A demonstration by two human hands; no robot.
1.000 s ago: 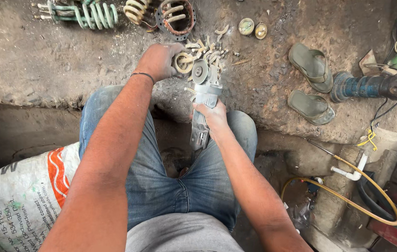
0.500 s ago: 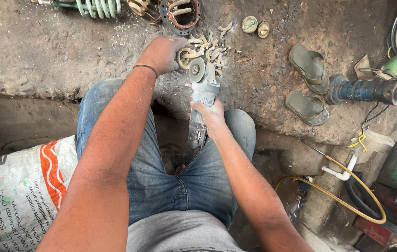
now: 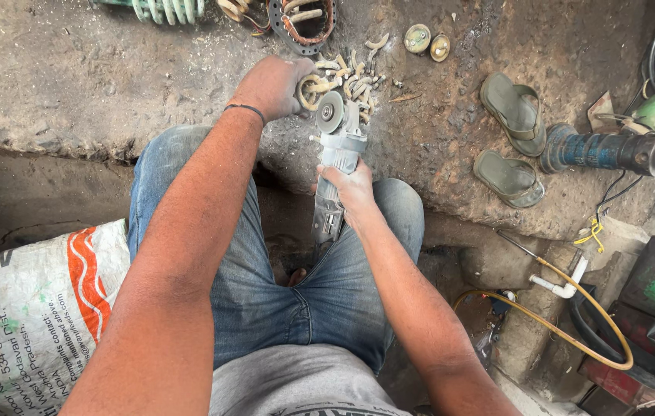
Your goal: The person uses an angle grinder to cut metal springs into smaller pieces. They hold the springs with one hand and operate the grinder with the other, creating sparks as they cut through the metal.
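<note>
The grinder [image 3: 333, 173] has a matt grey plastic body and dull metal disc [image 3: 330, 112]. The floor [image 3: 73, 77] is rough, dusty concrete. Jeans [image 3: 266, 293] are faded denim; the sack [image 3: 27, 308] woven plastic.

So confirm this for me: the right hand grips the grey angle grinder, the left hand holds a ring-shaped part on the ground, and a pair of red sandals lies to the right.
One thing is off: the sandals are olive green, not red, as the head view shows. The rest stands: the right hand grips the grey angle grinder, and the left hand holds the ring-shaped part on the ground.
</note>
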